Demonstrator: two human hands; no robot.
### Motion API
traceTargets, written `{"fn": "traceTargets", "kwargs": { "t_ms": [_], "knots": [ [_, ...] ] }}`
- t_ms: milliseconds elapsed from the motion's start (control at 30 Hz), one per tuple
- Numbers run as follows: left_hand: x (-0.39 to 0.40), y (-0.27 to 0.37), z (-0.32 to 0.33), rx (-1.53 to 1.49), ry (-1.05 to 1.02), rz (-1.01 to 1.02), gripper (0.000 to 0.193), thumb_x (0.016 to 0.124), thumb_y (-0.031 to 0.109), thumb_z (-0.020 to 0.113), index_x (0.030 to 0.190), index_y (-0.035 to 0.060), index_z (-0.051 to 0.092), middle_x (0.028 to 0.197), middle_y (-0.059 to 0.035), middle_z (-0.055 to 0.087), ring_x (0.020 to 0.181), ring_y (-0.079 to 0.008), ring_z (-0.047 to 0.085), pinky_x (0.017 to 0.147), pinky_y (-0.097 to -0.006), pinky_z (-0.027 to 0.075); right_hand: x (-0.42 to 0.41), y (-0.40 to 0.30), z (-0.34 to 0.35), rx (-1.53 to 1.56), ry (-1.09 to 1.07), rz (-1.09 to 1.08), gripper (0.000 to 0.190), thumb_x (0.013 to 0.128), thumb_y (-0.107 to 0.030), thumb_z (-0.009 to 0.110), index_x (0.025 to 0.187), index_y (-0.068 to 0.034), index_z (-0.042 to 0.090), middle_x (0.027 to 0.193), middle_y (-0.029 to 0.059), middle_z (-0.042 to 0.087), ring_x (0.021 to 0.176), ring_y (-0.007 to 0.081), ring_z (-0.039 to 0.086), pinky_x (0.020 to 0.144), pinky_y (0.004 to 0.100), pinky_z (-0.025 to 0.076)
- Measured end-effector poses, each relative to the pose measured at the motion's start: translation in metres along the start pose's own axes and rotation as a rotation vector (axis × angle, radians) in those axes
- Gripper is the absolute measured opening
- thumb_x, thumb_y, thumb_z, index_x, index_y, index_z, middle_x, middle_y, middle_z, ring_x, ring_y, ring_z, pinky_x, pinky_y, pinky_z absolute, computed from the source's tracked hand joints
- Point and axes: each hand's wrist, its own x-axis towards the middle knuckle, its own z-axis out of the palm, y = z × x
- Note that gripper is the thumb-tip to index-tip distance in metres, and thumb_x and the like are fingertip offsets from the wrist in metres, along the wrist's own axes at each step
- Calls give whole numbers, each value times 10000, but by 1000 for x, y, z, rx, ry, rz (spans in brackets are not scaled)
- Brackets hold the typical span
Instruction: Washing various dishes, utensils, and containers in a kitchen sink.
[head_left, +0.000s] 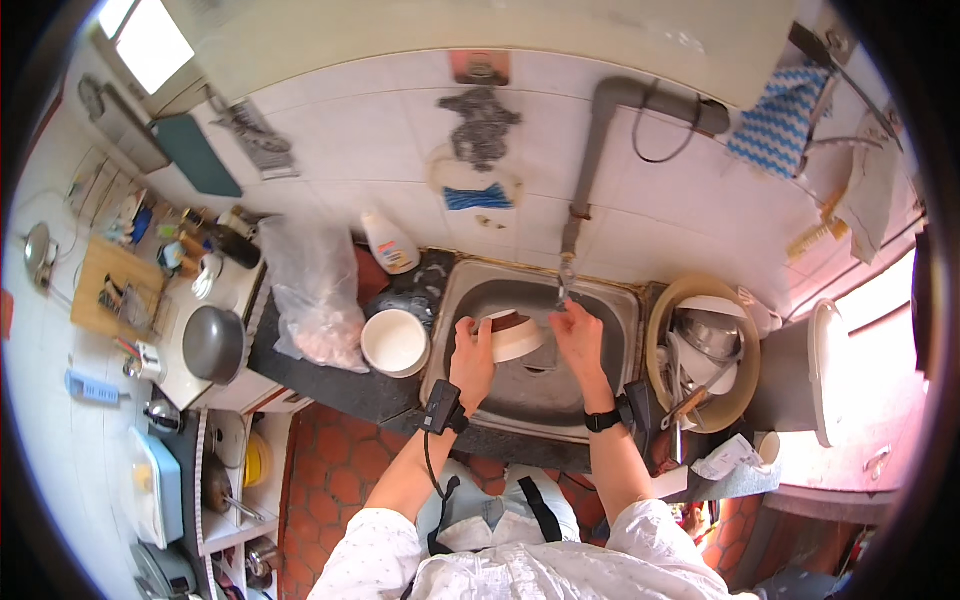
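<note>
My left hand (472, 360) grips a white bowl (517, 341) with a brown patch on its upper side. It holds the bowl tilted over the stainless steel sink (480, 397). My right hand (579, 337) is just right of the bowl, its fingertips at the lower end of the metal tap (566, 277). Whether those fingers pinch the tap or only reach beneath it is hard to see. On the dark counter left of the sink stands another white bowl (395, 341). Both wrists wear black straps with small devices.
Right of the sink, a beige basin (660, 300) holds a metal bowl and utensils, beside a large bucket (787, 375). A plastic bag (311, 285) and a white bottle (390, 244) stand on the left. Farther left is a dark pot (214, 345). A grey pipe (592, 150) runs down the wall.
</note>
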Motion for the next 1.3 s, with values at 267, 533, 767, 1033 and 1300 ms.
{"fn": "traceTargets", "kwargs": {
  "t_ms": [267,533,767,1033,1300],
  "knots": [
    [-14,-99,-58,-262,222,-469,248,685,28,465,920,-51,464,813,-264,532,800,-409,507,726,-439,402,-47,2,65,380,201,244,391,717,-166,619,1061,-21,504,821,94,610,709,157,590,634,263,461],
    [-15,-162,-87,-79,122,-602,240,705,148,461,843,-49,456,670,-243,566,606,-360,577,626,-426,445,-66,-104,191,623,-388,347,554,735,-352,609,1161,-57,412,1045,111,515,891,199,512,695,324,426],
    [-6,-176,-105,-28,-138,-681,379,727,291,521,920,-26,443,830,-273,550,839,-392,534,736,-452,400,-64,-109,205,794,-526,756,562,739,-286,581,1203,-51,367,1094,90,501,939,204,506,754,337,405],
    [-17,-232,-59,-1439,-304,-810,730,743,529,467,1273,62,282,1300,-123,303,1200,-294,240,935,-384,247,-95,-84,237,1134,-359,862,423,713,-182,492,1085,10,427,946,126,538,800,218,558,618,348,472],
    [7,-130,-123,-280,-251,-211,661,683,577,505,1163,125,451,1146,-220,400,1079,-393,332,841,-520,303,-109,-118,189,1751,-229,849,569,667,-218,457,1203,-59,350,1139,101,457,1034,284,455,846,443,391]
  ]
}}
